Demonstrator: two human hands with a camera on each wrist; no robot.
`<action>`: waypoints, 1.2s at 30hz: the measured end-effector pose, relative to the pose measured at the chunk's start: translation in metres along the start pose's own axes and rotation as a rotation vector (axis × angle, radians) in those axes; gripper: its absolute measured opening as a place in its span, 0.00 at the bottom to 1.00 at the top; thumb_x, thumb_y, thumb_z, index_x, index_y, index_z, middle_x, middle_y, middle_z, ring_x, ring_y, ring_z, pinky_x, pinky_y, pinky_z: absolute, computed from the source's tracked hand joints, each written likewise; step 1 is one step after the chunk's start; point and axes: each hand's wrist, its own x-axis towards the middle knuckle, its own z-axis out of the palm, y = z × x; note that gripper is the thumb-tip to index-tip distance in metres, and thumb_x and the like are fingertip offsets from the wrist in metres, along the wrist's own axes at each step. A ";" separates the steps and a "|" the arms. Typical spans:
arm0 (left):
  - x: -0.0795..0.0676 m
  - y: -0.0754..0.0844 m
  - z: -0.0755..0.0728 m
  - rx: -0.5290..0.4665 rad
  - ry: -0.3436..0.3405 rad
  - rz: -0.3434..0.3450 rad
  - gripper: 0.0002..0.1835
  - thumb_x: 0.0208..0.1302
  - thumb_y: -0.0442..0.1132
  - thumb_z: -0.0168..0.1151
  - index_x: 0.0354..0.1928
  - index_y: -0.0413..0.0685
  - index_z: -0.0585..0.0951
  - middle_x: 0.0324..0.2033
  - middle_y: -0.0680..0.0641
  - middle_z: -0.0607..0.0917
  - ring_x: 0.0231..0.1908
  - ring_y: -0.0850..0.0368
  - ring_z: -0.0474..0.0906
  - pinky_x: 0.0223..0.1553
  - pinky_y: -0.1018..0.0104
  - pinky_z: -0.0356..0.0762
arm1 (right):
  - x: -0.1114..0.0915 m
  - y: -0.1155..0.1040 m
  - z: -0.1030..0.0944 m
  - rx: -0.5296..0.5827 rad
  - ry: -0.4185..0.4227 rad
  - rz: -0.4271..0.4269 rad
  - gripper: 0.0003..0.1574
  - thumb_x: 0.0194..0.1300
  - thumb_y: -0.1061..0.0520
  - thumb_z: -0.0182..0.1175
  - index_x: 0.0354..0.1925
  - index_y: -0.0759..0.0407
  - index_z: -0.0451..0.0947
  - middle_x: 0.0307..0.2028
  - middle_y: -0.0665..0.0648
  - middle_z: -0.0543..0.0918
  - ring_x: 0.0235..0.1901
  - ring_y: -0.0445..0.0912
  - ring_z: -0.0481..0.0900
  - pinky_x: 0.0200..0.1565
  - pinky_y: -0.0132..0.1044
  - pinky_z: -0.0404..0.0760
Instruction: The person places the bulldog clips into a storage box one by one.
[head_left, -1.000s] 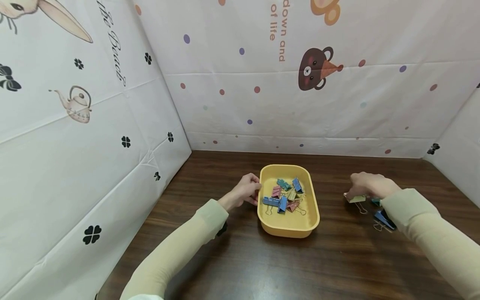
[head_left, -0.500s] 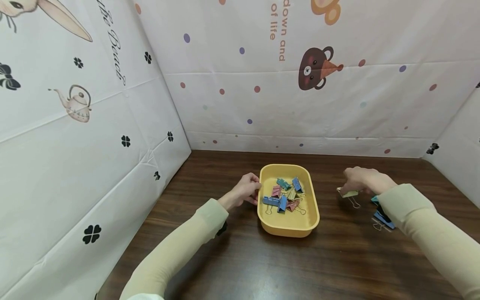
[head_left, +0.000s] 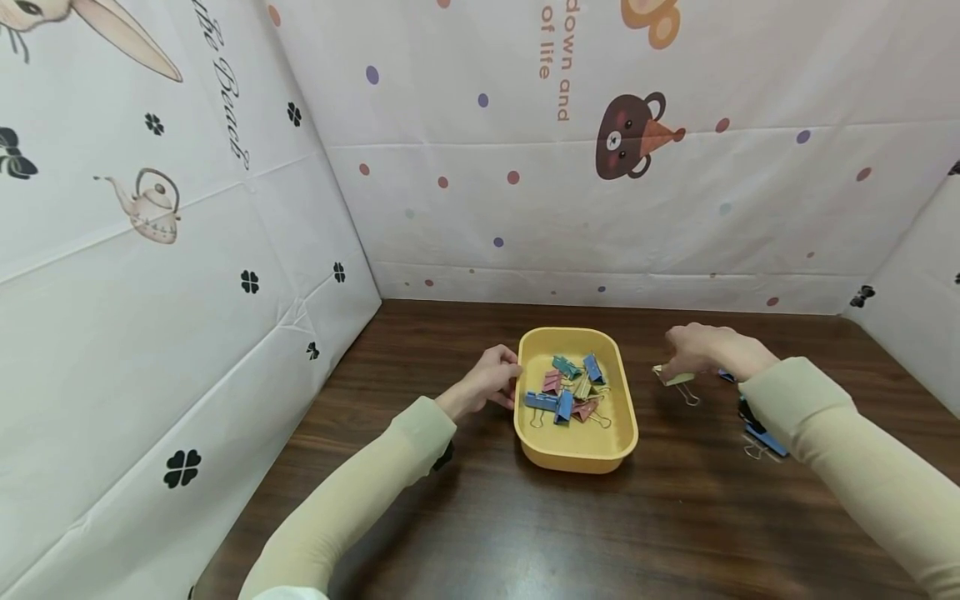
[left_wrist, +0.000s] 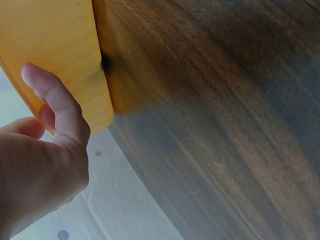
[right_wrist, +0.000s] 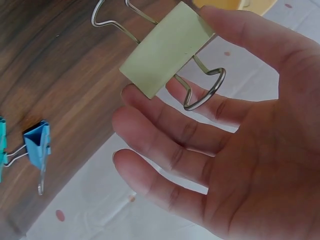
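My left hand (head_left: 495, 379) pinches the left rim of a yellow plastic tray (head_left: 577, 458); in the left wrist view a finger (left_wrist: 62, 102) lies along the tray's outer wall. Inside the tray, a loose pile holds blue clips (head_left: 564, 407), pink clips (head_left: 552, 382), a green clip (head_left: 566, 367) and a yellow clip (head_left: 582, 387). To the tray's right, my right hand (head_left: 708, 350) holds a pale yellow binder clip (right_wrist: 167, 50) between thumb and fingers, its wire handles sticking out on both sides.
More binder clips lie on the dark wooden table (head_left: 450, 533) under and beside the right forearm, among them a blue clip (head_left: 767, 440) and another blue clip (head_left: 726, 376). A green clip (right_wrist: 2, 147) shows at the right wrist view's edge. White printed sheets (head_left: 480, 208) wall the table's back and sides.
My right hand has moved left toward the tray with the pale yellow binder clip, uncovering a blue clip behind it. The left hand and tray have stayed in place.
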 end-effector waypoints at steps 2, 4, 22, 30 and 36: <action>0.000 0.000 0.000 -0.002 -0.002 -0.001 0.11 0.68 0.35 0.50 0.50 0.42 0.68 0.25 0.45 0.75 0.19 0.55 0.73 0.18 0.66 0.81 | 0.000 -0.004 -0.001 -0.004 0.010 -0.012 0.28 0.51 0.42 0.63 0.40 0.62 0.72 0.26 0.55 0.75 0.19 0.48 0.77 0.20 0.37 0.71; -0.001 0.001 -0.001 -0.005 -0.003 -0.001 0.13 0.68 0.35 0.50 0.53 0.39 0.68 0.25 0.45 0.75 0.19 0.55 0.73 0.18 0.66 0.81 | 0.000 -0.008 -0.003 -0.005 0.014 -0.021 0.26 0.52 0.41 0.63 0.38 0.61 0.72 0.25 0.55 0.75 0.18 0.47 0.76 0.19 0.36 0.71; -0.001 0.000 -0.001 -0.008 -0.006 0.001 0.10 0.68 0.35 0.50 0.48 0.43 0.68 0.26 0.45 0.76 0.19 0.55 0.74 0.19 0.65 0.82 | -0.003 -0.045 -0.016 -0.029 0.125 -0.116 0.26 0.53 0.38 0.64 0.35 0.57 0.74 0.31 0.55 0.79 0.27 0.47 0.74 0.25 0.39 0.69; -0.001 0.000 -0.001 -0.008 -0.007 0.009 0.13 0.68 0.35 0.50 0.53 0.39 0.68 0.26 0.46 0.75 0.19 0.55 0.74 0.19 0.66 0.81 | 0.000 -0.058 -0.018 -0.011 0.124 -0.138 0.26 0.54 0.36 0.64 0.35 0.56 0.75 0.29 0.53 0.78 0.26 0.45 0.72 0.24 0.36 0.67; -0.001 0.000 -0.001 -0.012 -0.006 0.010 0.10 0.68 0.35 0.50 0.49 0.42 0.68 0.26 0.46 0.75 0.19 0.56 0.74 0.19 0.65 0.81 | 0.003 -0.069 -0.016 -0.012 0.125 -0.164 0.25 0.56 0.37 0.64 0.36 0.56 0.74 0.28 0.53 0.76 0.25 0.45 0.70 0.23 0.35 0.65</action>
